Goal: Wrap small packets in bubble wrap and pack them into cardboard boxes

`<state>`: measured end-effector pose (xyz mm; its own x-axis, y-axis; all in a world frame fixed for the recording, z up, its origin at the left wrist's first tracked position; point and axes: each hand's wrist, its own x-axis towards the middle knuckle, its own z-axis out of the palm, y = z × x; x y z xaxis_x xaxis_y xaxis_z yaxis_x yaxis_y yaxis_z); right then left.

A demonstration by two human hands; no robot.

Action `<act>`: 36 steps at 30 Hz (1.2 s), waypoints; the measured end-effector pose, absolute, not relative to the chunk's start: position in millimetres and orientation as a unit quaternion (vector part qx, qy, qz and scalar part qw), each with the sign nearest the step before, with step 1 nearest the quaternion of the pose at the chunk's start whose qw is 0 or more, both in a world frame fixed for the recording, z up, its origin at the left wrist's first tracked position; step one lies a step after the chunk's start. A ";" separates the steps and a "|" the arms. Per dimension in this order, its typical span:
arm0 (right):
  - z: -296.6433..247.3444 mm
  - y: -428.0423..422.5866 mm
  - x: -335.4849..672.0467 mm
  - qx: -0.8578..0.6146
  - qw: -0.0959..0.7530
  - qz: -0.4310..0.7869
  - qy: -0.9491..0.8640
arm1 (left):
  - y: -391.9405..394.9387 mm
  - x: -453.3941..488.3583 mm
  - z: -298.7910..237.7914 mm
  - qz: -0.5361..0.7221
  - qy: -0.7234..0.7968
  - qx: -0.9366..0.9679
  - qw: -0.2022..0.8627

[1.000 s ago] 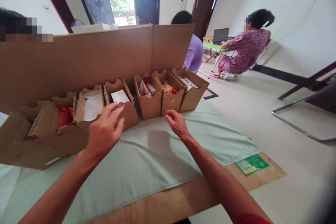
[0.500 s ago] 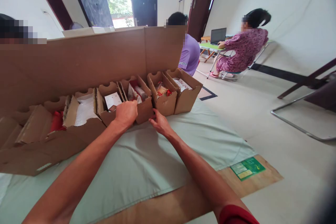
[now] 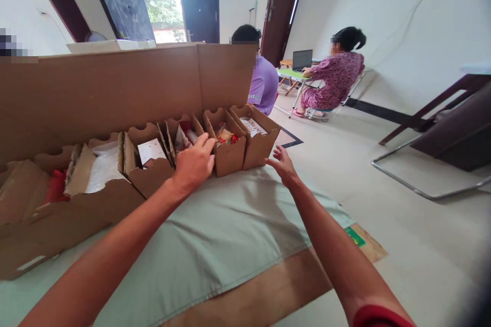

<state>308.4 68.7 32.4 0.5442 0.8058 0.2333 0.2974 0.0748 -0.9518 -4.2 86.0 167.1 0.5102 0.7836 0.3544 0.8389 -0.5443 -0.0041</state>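
Cardboard bins stand side by side in a row on a pale green cloth (image 3: 238,225). My left hand (image 3: 195,161) is in front of the bin holding red and clear packets (image 3: 184,135), its fingers loosely extended at the front rim; I cannot tell if they touch it. To its right is a bin of red and yellow packets (image 3: 231,158). My right hand (image 3: 284,167) is open, fingers spread, just off the lower right corner of the end bin (image 3: 263,150), which holds a white printed package (image 3: 252,126). Nothing is in my right hand.
Behind the bins rises a tall cardboard panel (image 3: 153,79). Leftward, bins hold a white dotted card (image 3: 151,152), bubble wrap (image 3: 105,163) and something red (image 3: 57,186). A person in purple (image 3: 264,82) and one at a laptop (image 3: 332,79) sit beyond. A metal-framed chair (image 3: 429,191) is right.
My right hand has moved right, from the bin with red and clear packets to the end bin's corner. My left hand's fingers have loosened from that bin's front rim. The view has shifted right.
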 end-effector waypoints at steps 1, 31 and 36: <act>36.9 75.4 314.9 -0.615 0.594 0.265 -0.446 | 89.6 7.7 168.6 -0.148 -0.448 -0.879 0.072; -37.7 -77.5 237.4 -0.666 0.265 0.091 -0.692 | -76.1 -156.4 -18.1 -0.154 -0.509 -0.846 0.040; -39.0 -117.7 186.7 -0.681 0.183 -0.026 -0.708 | -131.1 -195.5 -54.1 -0.150 -0.493 -0.856 0.045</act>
